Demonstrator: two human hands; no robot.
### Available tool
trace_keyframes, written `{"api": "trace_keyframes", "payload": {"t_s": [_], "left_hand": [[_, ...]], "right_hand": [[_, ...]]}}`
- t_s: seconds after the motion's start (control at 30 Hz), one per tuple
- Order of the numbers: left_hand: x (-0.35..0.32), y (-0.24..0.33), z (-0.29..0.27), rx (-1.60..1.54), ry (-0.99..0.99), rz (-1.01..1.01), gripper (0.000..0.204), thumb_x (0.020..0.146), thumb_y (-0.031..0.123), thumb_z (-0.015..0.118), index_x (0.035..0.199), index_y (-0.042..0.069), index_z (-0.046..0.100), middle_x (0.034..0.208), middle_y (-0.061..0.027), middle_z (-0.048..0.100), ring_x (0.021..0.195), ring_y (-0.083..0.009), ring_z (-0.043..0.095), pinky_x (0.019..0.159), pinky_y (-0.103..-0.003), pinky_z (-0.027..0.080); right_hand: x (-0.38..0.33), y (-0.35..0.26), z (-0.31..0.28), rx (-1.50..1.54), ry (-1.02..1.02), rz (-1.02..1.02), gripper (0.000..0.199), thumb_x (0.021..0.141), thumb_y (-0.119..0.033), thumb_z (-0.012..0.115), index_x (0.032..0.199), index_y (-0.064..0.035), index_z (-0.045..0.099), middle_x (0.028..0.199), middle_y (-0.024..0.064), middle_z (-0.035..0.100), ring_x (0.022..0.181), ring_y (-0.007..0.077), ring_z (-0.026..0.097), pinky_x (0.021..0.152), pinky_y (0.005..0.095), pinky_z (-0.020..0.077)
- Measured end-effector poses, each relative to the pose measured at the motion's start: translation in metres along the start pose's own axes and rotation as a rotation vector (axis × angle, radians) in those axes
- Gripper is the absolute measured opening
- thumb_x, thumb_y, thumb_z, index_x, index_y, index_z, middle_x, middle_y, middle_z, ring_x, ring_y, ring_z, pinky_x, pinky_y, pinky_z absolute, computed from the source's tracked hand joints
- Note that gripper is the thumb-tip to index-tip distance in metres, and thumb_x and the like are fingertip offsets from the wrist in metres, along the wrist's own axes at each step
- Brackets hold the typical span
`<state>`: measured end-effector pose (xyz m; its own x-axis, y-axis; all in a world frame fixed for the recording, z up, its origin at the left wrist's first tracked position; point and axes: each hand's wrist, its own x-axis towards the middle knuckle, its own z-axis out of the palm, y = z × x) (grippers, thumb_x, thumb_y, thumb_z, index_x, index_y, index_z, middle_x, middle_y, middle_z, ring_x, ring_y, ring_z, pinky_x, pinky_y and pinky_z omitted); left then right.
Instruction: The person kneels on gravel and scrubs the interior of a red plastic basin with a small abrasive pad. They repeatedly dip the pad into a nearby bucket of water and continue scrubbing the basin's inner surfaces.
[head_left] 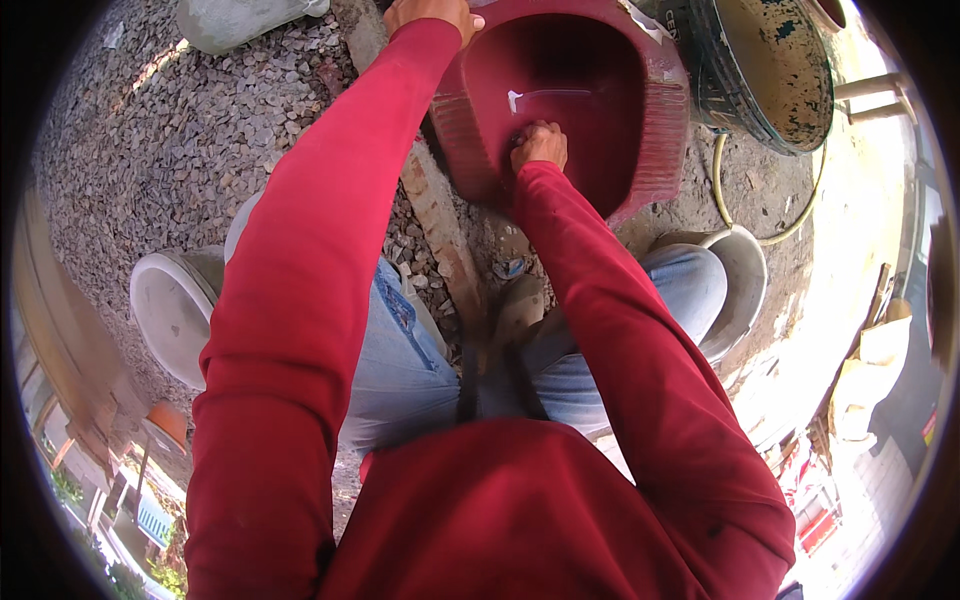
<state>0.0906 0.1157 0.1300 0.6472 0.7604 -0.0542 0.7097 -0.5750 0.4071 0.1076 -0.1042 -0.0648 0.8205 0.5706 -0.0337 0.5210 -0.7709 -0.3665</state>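
Note:
A dark red squat toilet pan with ribbed footrests lies in front of me, its hollow facing up. At its far left edge my left hand grips the rim; the frame's top cuts off part of that hand. Inside the hollow, my right hand is closed against the near left wall. Something small and dark shows by its fingers, too hidden to name. A pale streak glints on the red surface just beyond that hand.
Right of the pan stands a dark, stained bucket beside a yellowish hose. Pale buckets flank my knees. Grey gravel covers the left side, bordered by a narrow masonry strip. A pale rounded container lies at the far left.

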Motion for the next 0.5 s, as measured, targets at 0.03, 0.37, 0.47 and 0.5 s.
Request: {"api": "trace_keyframes", "payload": {"t_s": [0.03, 0.37, 0.47, 0.5], "left_hand": [[0.0, -0.001, 0.0, 0.009, 0.002, 0.018, 0.031, 0.072, 0.025, 0.084, 0.086, 0.0, 0.074, 0.094, -0.0239, 0.07, 0.093, -0.0413, 0.068, 0.08, -0.046, 0.055], [0.008, -0.012, 0.026, 0.145, -0.017, 0.05, 0.046, 0.075, 0.043, 0.081, 0.112, 0.016, 0.075, 0.106, -0.0149, 0.072, 0.099, -0.0332, 0.069, 0.09, -0.044, 0.053], [0.011, -0.02, 0.029, 0.171, -0.024, 0.081, 0.045, 0.075, 0.044, 0.081, 0.11, 0.015, 0.075, 0.105, -0.0159, 0.072, 0.098, -0.0336, 0.069, 0.09, -0.045, 0.054], [0.013, -0.02, 0.027, 0.18, -0.027, 0.081, 0.045, 0.075, 0.044, 0.081, 0.11, 0.015, 0.076, 0.105, -0.0162, 0.072, 0.098, -0.0337, 0.07, 0.089, -0.045, 0.054]], "right_hand": [[-0.005, -0.003, 0.003, 0.025, 0.024, -0.035, 0.016, 0.064, -0.007, 0.067, 0.078, -0.0073, 0.075, 0.094, 0.0063, 0.069, 0.095, 0.0287, 0.06, 0.083, 0.0392, 0.0481], [-0.03, -0.009, 0.006, 0.151, 0.046, -0.043, 0.012, 0.062, -0.006, 0.068, 0.073, -0.0075, 0.071, 0.092, 0.0076, 0.068, 0.094, 0.0294, 0.06, 0.082, 0.0405, 0.0481], [-0.021, 0.007, 0.001, 0.085, -0.013, -0.022, 0.016, 0.06, -0.005, 0.068, 0.075, -0.0076, 0.073, 0.094, 0.0073, 0.068, 0.097, 0.0292, 0.059, 0.083, 0.0405, 0.048], [-0.015, 0.013, -0.001, 0.036, -0.034, -0.013, 0.017, 0.06, -0.005, 0.068, 0.075, -0.0076, 0.073, 0.094, 0.0071, 0.068, 0.097, 0.0291, 0.059, 0.083, 0.0404, 0.048]]}}
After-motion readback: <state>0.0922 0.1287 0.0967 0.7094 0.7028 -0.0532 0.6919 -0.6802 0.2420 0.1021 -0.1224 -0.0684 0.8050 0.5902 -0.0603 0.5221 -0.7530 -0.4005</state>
